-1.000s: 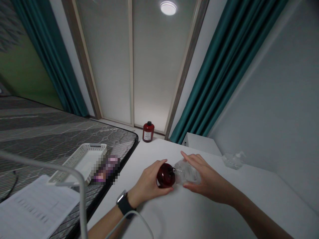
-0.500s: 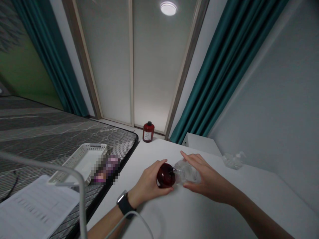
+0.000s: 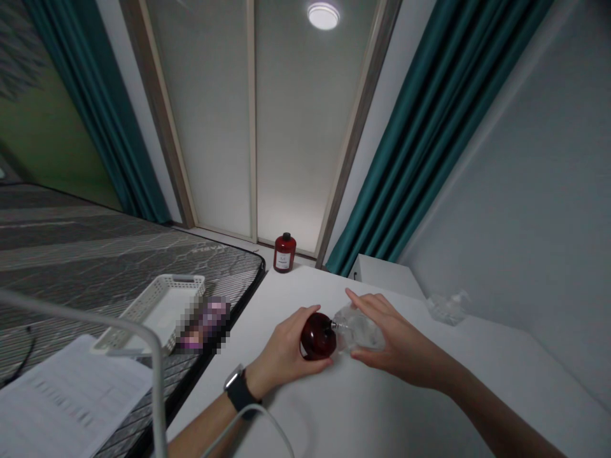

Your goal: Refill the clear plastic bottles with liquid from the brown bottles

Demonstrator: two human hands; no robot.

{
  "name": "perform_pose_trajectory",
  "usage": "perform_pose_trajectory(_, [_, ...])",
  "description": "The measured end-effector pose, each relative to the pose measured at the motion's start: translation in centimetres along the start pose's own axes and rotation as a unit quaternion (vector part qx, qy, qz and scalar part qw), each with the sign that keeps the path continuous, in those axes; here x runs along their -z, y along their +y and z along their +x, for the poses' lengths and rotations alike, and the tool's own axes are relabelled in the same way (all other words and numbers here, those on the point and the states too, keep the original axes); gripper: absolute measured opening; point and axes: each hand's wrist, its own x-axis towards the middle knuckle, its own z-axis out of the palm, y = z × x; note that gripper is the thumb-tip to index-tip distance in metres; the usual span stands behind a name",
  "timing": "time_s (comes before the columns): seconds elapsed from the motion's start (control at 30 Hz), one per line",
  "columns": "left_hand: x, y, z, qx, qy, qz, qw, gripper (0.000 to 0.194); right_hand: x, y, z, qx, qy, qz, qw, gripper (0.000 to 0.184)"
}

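Observation:
My left hand (image 3: 281,346) wraps a round, dark red glass bottle (image 3: 317,337) lying on its side, with a small metal neck pointing right. My right hand (image 3: 401,348) holds a clear plastic container (image 3: 359,331) against that metal tip, its fingers over the top and thumb beneath. Both hands rest just above or on the white table (image 3: 286,299). A black-strapped smartwatch (image 3: 237,389) sits on my left wrist.
A red bottle (image 3: 284,253) stands at the far table edge, and a clear pump bottle (image 3: 446,307) lies at the right. Left of the table are a mattress (image 3: 95,267), a white basket (image 3: 157,312), a pixelated item (image 3: 205,324), printed papers (image 3: 71,407) and a white curved rod (image 3: 95,315).

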Motion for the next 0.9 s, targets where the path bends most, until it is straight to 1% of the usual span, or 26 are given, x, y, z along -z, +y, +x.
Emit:
perform_pose_trajectory(0.33, [-0.08, -0.01, -0.01, 0.002, 0.001, 0.0, 1.0, 0.086, 0.11, -0.21, 0.13, 0.002, -0.004, -0.009, 1.0, 0.091])
perform_pose_trajectory(0.7, [-0.28, -0.1, -0.03, 0.005, 0.007, 0.001, 1.0, 0.085, 0.01, -0.02, 0.13, 0.018, 0.009, -0.017, 1.0, 0.089])
perform_pose_trajectory(0.9, [-0.29, -0.08, -0.07, 0.009, 0.006, -0.001, 1.0, 0.086, 0.12, -0.24, 0.16, 0.011, 0.004, -0.027, 1.0, 0.089])
